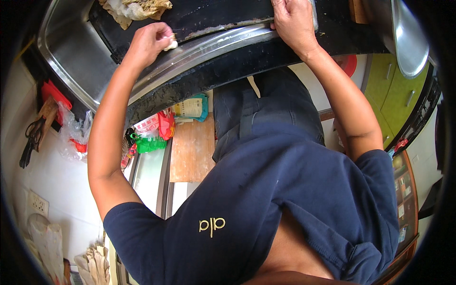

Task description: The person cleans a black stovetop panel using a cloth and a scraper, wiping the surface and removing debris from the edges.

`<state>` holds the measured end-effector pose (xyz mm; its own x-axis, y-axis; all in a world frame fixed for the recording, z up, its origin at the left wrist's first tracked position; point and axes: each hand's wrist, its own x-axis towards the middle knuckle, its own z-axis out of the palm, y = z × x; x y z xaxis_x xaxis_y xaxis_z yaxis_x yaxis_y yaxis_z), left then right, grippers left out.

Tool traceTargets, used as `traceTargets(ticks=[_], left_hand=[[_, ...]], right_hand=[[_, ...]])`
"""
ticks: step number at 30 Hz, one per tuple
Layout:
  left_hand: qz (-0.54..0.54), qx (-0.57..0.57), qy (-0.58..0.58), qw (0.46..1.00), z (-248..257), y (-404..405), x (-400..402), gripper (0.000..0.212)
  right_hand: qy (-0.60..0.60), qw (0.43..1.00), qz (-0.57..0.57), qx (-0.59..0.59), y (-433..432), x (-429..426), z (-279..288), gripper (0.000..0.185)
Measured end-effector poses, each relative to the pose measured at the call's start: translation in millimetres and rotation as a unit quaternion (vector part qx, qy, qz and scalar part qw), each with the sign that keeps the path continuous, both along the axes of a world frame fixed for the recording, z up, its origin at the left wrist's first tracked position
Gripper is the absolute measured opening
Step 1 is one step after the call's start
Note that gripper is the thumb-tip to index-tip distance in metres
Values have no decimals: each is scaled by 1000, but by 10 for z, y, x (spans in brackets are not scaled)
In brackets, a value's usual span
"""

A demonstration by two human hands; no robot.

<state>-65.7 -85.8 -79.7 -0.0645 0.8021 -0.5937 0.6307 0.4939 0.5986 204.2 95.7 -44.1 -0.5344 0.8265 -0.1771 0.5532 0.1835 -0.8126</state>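
Observation:
My left hand (151, 42) pinches a small white wad (171, 44), its material unclear, at the front rim of a stainless steel sink (66, 60). Across the sink lies a black panel (213, 12) with a worn, pale-crusted front edge. The fingers of my right hand (294, 21) are curled over this panel's right end; part of the grip is hidden. A crumpled, stained cloth (137, 9) rests on the panel, beyond my left hand.
A black counter edge (199, 76) runs before my waist. At the right stands a shiny metal vessel (411, 39), near green cabinets (388, 82). Scissors (34, 133) and plastic bags (73, 139) hang at the left. Below are more bags (151, 142) and a wooden board (192, 149).

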Motion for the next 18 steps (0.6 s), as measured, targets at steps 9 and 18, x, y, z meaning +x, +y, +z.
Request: traceTargets(ticks=[9, 18], left_hand=[[70, 6, 27, 997, 108, 25, 349, 18], [47, 161, 22, 986, 218, 416, 848, 15]], right_hand=[[-7, 998, -9, 62, -3, -11, 27, 18], [-30, 993, -35, 111, -26, -3, -68, 21]])
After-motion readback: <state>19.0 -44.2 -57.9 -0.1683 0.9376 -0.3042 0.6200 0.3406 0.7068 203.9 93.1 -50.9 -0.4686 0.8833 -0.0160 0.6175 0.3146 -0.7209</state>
